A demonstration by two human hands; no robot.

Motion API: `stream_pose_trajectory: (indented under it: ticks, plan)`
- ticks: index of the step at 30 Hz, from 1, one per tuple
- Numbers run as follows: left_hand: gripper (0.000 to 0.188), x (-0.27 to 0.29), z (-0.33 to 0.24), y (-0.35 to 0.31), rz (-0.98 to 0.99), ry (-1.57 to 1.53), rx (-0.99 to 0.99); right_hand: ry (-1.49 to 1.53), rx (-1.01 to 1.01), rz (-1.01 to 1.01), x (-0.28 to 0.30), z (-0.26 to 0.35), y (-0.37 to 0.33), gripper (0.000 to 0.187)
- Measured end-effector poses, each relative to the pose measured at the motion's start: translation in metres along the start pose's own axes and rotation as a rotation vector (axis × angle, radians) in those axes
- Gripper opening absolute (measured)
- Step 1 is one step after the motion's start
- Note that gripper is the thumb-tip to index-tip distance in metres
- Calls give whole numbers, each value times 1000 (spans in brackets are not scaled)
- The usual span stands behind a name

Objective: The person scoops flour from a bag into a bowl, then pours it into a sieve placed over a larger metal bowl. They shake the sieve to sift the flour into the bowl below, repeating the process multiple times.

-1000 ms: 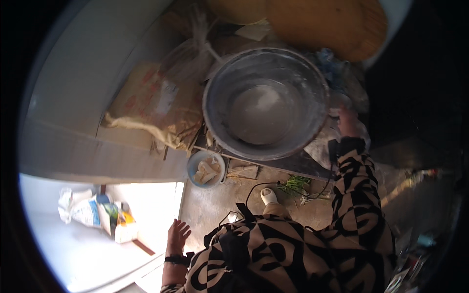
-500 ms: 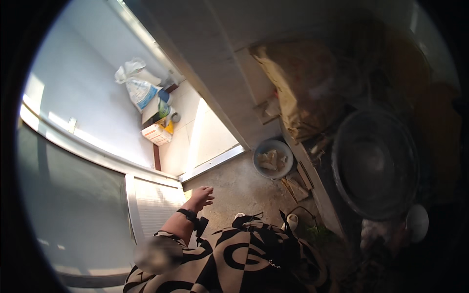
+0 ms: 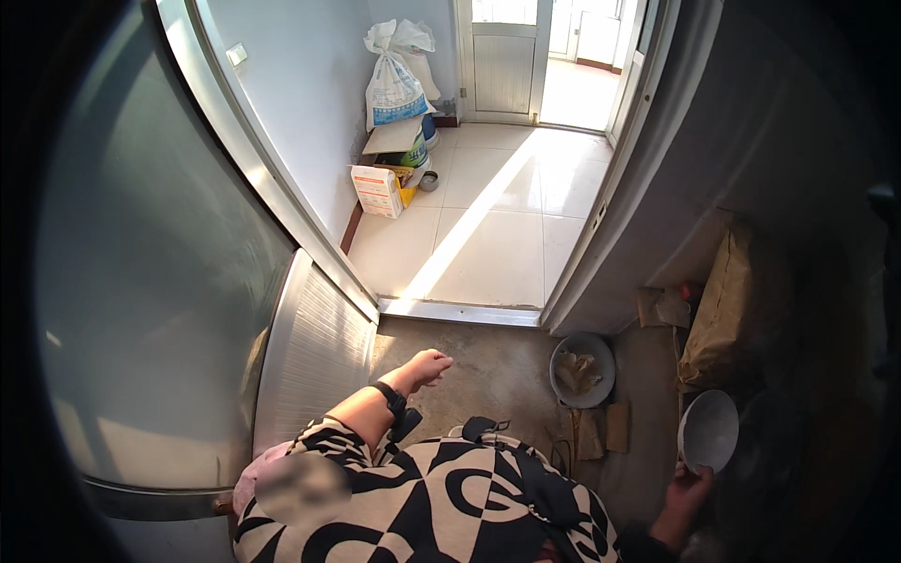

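Head view: a bare concrete floor (image 3: 469, 389) is running up to a metal-framed doorway, with a glossy tiled floor (image 3: 488, 253) showing beyond and a band of sunlight crossing it. A door with a grey panel (image 3: 178, 328) is standing along the left side. Past the sill, by the left wall, a tied white bag (image 3: 394, 89) is sitting above a small pile, with a white-and-orange carton (image 3: 376, 192) leaning at the near end and a grey round item (image 3: 429, 181) lying just beside it. A paler door (image 3: 504, 70) is standing at the far end. Near side, right of the doorway: a grey basin (image 3: 603, 352) is resting on the concrete, holding brown scraps (image 3: 577, 372); flat brown pieces (image 3: 617, 428) are lying just below it. A brown paper sack (image 3: 723, 314) is standing farther right, partly in shadow. Right hand (image 3: 688, 493) is clamping the lower rim of a pale bowl (image 3: 710, 432); bowl is tilting, its hollow facing the camera, at lower right below the sack. Left hand (image 3: 429, 367) is hanging over the concrete, fingers loosely bent, touching nothing visible; can't tell whether the fingertips are meeting. A dark strap (image 3: 390, 399) is circling that wrist.
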State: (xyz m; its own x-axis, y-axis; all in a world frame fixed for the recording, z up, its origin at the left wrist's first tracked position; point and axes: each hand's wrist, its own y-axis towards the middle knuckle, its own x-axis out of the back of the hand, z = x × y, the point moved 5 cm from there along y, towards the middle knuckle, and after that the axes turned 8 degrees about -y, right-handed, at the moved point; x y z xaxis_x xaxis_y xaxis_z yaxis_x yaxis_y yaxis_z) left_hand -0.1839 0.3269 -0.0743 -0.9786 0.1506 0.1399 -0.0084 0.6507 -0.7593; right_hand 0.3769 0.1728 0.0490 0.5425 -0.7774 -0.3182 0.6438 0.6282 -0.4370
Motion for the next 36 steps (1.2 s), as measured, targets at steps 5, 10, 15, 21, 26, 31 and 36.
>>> stream_pose_trajectory:
  ticks: [5,10,15,21,26,31,36]
  plan:
    - [43,83,-10,-2,-73,-129,12,-200,-368,319,-173,-83,-10,38]
    - [39,147,-40,27,-143,-209,-17,-286,-449,623,-326,-120,-6,37]
    - [38,197,-81,79,-224,-304,-42,-335,-442,879,-463,-155,30,36]
    - [38,257,-169,114,-335,-435,-26,-281,-417,984,-607,-184,84,32]
    - [39,274,-271,156,-276,-416,-163,-301,-437,936,-695,-196,115,35]
    - [33,275,-350,223,-141,-487,-145,-241,-478,852,-747,-218,155,41]
    - [37,312,-427,325,-10,-448,-165,-293,-544,796,-814,-237,215,49]
